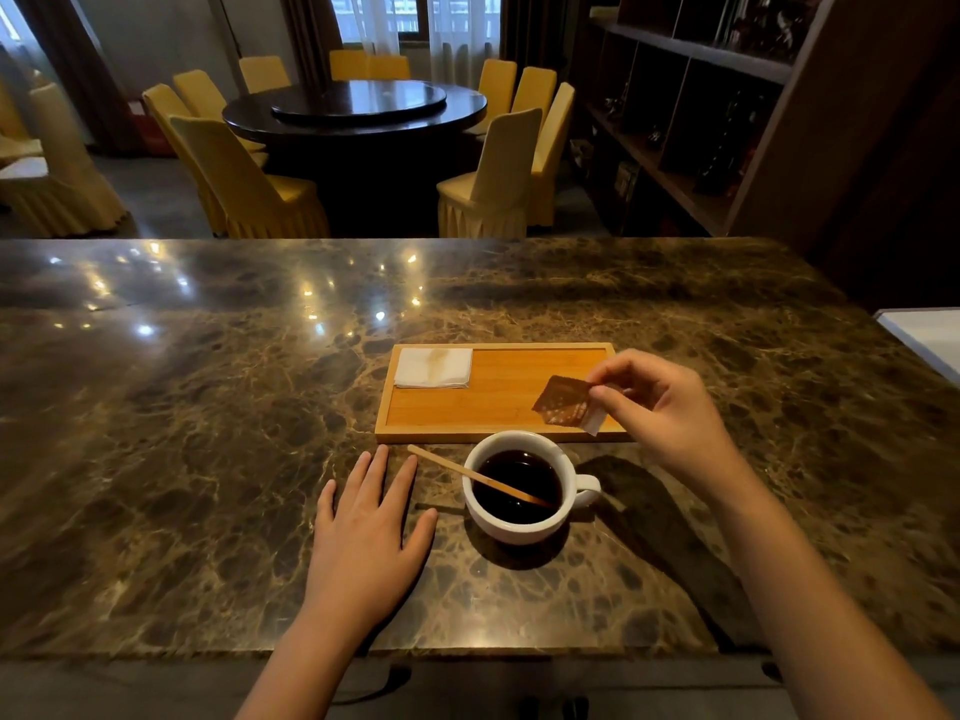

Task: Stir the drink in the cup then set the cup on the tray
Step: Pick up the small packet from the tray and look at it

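A white cup (524,527) of dark drink stands on the marble counter, just in front of a wooden tray (498,407). A wooden stir stick (457,467) leans in the cup, its upper end pointing left over the rim. My left hand (369,537) lies flat on the counter left of the cup, fingers spread, holding nothing. My right hand (660,407) hovers above the tray's right end and pinches a small brown packet (563,402) between thumb and fingers.
A folded white napkin (434,367) lies in the tray's far left corner. The dark marble counter (208,433) stretches wide on both sides. A white object (930,340) sits at the right edge. Yellow chairs and a round table stand beyond.
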A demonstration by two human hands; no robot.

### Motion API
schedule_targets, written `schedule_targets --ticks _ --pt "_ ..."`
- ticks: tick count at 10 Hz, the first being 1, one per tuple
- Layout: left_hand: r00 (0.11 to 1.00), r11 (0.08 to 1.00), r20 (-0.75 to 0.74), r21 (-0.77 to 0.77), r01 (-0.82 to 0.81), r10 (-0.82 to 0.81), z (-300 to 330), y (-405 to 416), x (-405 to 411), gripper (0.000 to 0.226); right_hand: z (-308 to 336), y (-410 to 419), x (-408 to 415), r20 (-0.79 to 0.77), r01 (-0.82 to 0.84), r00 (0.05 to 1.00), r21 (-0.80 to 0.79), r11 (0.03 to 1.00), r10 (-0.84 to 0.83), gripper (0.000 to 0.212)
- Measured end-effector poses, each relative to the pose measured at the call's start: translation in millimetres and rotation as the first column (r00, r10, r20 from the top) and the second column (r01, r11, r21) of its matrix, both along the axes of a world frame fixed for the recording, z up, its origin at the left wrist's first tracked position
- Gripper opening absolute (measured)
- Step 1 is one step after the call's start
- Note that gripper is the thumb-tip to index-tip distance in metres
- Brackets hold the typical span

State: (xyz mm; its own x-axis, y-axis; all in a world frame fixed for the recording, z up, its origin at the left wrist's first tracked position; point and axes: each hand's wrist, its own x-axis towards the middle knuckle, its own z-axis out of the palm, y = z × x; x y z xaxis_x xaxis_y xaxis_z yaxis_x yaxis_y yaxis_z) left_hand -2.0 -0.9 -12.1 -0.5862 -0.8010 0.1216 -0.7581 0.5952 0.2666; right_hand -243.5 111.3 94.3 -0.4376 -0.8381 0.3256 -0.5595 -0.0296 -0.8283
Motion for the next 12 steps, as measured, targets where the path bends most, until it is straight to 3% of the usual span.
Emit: schedule_targets --ticks 1,2,5,6,7,8,9,10,12 --pt "1.000 1.000 -0.003 0.001 0.003 -0.003 -0.2 -0.3 -0.4 0.073 8.6 -4.0 4.9 -0.218 -0.071 0.973 0.017 0.997 0.073 0.016" --pt "1.000 1.000 -0.008 0.003 0.004 -0.003 -0.5 -0.6 -0.3 0.073 11.4 -6.8 6.2 -0.302 -0.100 0.947 0.038 0.994 0.107 0.016" --pt "1.000 1.000 -0.006 0.000 0.001 -0.001 0.1 -0.4 0.1 0.072 16.3 -10.9 8.2 -0.352 -0.139 0.923 0.064 0.988 0.152 0.017" --pt "1.000 1.000 -0.010 0.000 0.000 0.000 -0.1 -0.6 0.2 0.072 14.9 -11.4 8.7 -0.312 -0.125 0.940 0.061 0.990 0.138 0.018" --pt "1.000 1.000 -0.004 0.001 -0.001 0.001 0.4 -0.7 0.4 0.072 5.9 -12.5 8.5 -0.065 -0.046 0.997 0.011 0.999 0.047 0.018" --pt "1.000 1.000 -0.002 0.005 -0.001 0.001 0.8 -0.2 0.2 0.073 -2.7 -12.0 6.2 0.151 0.030 0.988 -0.026 0.999 -0.026 0.017" --pt "1.000 1.000 -0.001 0.005 0.001 -0.001 0.8 -0.1 0.3 0.073 -14.6 -9.3 -1.0 0.430 0.130 0.897 -0.043 0.991 -0.099 0.017" --pt "1.000 1.000 -0.003 0.008 0.001 -0.001 0.7 -0.4 0.5 0.073 -19.4 -9.1 -9.4 0.534 0.184 0.833 -0.026 0.983 -0.142 0.016" --pt "1.000 1.000 -0.004 0.004 -0.001 0.001 0.6 -0.5 0.1 0.072 -31.1 -19.2 -37.3 0.411 0.402 0.813 0.117 0.908 -0.413 0.016"
